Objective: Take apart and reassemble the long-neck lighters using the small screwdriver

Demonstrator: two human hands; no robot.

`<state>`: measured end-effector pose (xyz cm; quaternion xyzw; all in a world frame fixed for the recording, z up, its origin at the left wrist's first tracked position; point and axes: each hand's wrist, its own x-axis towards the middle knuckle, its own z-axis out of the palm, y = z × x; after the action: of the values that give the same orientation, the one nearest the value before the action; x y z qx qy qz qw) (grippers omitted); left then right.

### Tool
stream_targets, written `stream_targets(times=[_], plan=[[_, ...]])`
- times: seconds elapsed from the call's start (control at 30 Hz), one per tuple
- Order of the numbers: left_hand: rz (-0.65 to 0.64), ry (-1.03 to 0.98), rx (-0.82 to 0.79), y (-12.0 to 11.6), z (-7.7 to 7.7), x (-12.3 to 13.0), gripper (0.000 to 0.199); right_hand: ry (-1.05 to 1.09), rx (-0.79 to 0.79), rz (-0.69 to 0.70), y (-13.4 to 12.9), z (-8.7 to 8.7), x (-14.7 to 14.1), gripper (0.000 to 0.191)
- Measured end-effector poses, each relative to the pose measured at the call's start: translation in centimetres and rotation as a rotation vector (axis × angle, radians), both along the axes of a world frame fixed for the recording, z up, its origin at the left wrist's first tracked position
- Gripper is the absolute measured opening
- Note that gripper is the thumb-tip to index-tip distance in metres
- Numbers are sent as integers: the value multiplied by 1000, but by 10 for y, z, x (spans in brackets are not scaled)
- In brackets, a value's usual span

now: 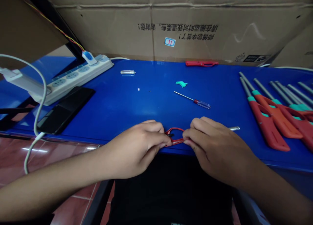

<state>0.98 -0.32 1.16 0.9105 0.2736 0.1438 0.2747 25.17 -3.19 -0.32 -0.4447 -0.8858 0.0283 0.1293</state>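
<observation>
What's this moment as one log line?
Left hand: pinching red plastic looped casing; right hand: pinching same casing; beyond: curved green plastic piece, clear-handled metal screwdriver

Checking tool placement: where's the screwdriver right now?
In the head view, the screwdriver lies on the blue table, right of centre, just below the green plastic piece and beyond the right hand.

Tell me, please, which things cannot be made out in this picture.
All in the head view:
Red piece: ends covered by left hand and right hand.
Silver piece: one end hidden by right hand.
Rightmost lighter: cut off by right edge.
Tiny white bit: too small to identify.
</observation>
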Motion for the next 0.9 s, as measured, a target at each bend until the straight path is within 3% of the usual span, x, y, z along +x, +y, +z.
stream_targets(times=[0.13,0.33,0.63,0.9], plan=[[16,-11,-24,1,-1,0,25,3,-2,-1,0,0,-1,22],[-23,67,157,1,-5,-1,30,4,8,-1,-1,-1,2,21],[-23,96,242,1,-6,-1,28,162,-157,51,0,-1,-1,20],[-37,117,225,4,-2,0,30,65,-53,97,1,2,-9,19]])
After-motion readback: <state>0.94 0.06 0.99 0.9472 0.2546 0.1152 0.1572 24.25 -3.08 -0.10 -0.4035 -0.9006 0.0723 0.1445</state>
